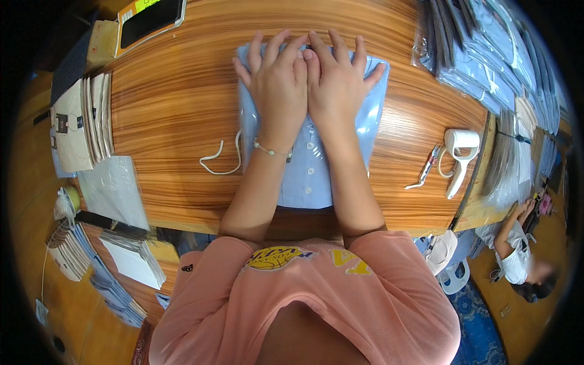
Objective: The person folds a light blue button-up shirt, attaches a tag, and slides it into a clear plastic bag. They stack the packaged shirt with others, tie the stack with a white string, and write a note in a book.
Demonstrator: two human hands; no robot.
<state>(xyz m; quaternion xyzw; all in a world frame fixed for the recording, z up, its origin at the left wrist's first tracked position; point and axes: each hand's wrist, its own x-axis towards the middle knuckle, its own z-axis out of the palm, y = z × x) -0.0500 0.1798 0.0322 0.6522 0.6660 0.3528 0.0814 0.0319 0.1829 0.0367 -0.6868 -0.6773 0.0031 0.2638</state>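
Observation:
A folded light blue button-up shirt (309, 159) lies on the wooden table in front of me, inside a clear plastic bag whose surface shines at the right. Both palms rest on its far part, side by side. My left hand (277, 82) lies flat with its fingers spread toward the far edge. Alongside it, my right hand (336, 82) is flat too, fingers apart, and the thumbs meet in the middle. The shirt's collar end is mostly hidden under the hands. A white cord (222, 159) curls on the table by the bag's left side.
A white handheld tool (461, 159) and a small pen-like item (428, 167) lie at the right. Bagged blue shirts (486, 55) are piled far right, beige folded garments (82, 125) at left. A phone (151, 23) is at the far left. Another person (519, 252) sits off to the right.

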